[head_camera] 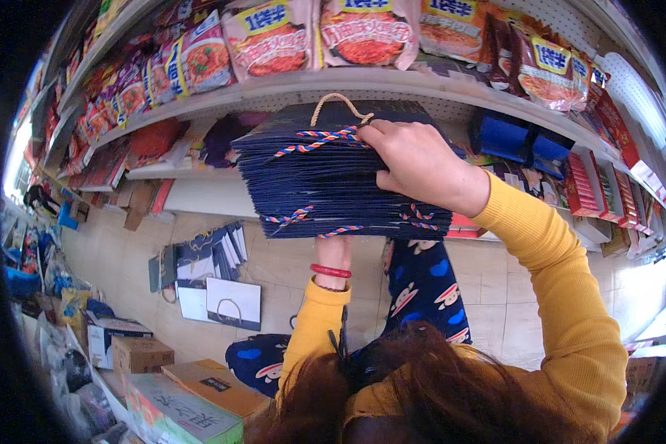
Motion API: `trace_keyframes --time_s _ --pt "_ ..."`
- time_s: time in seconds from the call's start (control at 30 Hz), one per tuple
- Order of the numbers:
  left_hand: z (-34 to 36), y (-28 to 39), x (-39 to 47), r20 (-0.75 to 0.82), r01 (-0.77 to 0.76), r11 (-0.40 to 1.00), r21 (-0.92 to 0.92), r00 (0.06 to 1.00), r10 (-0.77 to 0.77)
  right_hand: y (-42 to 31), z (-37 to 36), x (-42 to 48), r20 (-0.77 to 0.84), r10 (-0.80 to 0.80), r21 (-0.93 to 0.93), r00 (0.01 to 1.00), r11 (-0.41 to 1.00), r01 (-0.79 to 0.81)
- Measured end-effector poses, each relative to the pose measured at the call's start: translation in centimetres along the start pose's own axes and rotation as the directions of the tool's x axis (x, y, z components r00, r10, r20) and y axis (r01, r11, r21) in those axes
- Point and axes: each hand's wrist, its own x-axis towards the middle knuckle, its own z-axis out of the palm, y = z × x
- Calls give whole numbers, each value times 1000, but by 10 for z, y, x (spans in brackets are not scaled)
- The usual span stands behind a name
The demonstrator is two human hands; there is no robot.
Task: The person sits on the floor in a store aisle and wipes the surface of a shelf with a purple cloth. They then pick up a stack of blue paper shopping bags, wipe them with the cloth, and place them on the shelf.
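A thick stack of dark blue paper gift bags point(322, 183) lies flat before me at the shelf's edge. Multicoloured twisted cords stick out from its front side. My right hand point(416, 161) is at the stack's upper right, its fingers pinching a handle cord; a beige rope handle point(336, 99) loops up beside them. My left hand point(334, 251) reaches under the stack from below; only its wrist, with a red bangle, shows, and its fingers are hidden beneath the bags.
Instant noodle packets point(266, 41) line the shelf above. More paper bags point(233, 299) lie on the tiled floor at left, with cardboard boxes point(141, 355) at lower left. A blue container point(521, 141) and small red boxes point(583, 186) sit on the lower shelf at right.
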Motion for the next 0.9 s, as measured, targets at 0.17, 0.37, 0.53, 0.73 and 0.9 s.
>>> trace_keyframes --time_s 0.17,0.37,0.53,0.73,0.9 --pt "41 -33 20 80 76 997 -8 994 -75 35 -5 -8 25 80 -122 996 990 -77" --pt "63 -57 36 122 105 994 16 987 -107 84 10 -16 58 136 -91 989 987 -130" --pt "68 -63 51 116 94 992 82 988 -104 90 15 -25 -166 99 -115 981 986 -118" --pt "75 -53 46 45 131 984 122 989 -137 25 31 -91 -313 74 54 947 997 -60" --pt "70 -59 48 130 108 987 120 984 -123 45 63 -97 -161 234 -386 959 879 -279"
